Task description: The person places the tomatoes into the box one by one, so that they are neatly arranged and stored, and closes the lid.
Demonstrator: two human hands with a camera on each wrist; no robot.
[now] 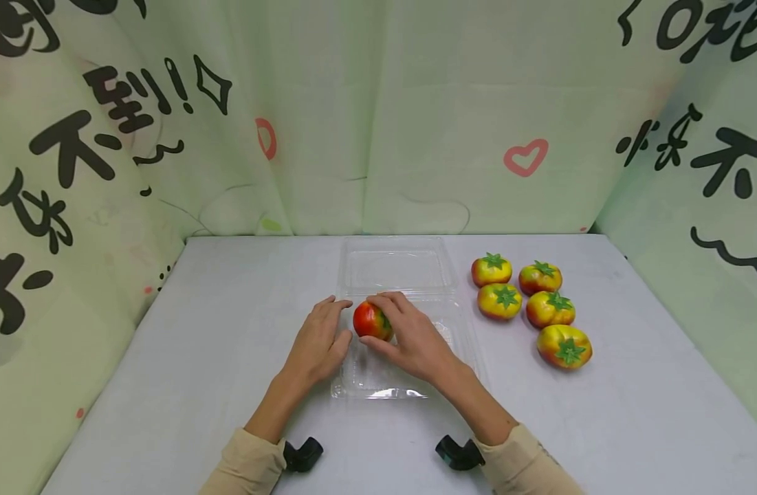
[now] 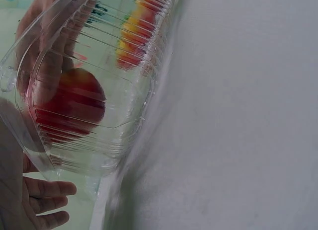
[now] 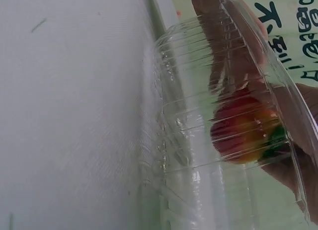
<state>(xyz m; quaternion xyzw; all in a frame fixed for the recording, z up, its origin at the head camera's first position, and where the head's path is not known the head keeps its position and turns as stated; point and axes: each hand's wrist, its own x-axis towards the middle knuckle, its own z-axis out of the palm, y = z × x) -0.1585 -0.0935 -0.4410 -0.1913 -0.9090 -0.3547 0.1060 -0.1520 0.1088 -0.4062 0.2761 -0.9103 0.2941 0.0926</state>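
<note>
My right hand (image 1: 412, 337) grips a red-and-yellow tomato (image 1: 368, 322) with a green leafy top, its thumb at the near side and its fingers over the far side. The tomato is over the left part of a clear plastic box (image 1: 384, 381). My left hand (image 1: 319, 340) is at the box's left side, fingers extended beside the tomato; whether it touches the tomato I cannot tell. In the left wrist view, the tomato (image 2: 74, 106) shows through the box's ribbed wall. The right wrist view shows the tomato (image 3: 246, 128) through the clear plastic too.
The box's clear lid (image 1: 397, 268) lies folded back at the far side. To the right of the box, several more tomatoes (image 1: 500, 301) sit in a loose group on the white table (image 1: 229, 330). A printed green curtain (image 1: 328, 124) hangs behind and at both sides.
</note>
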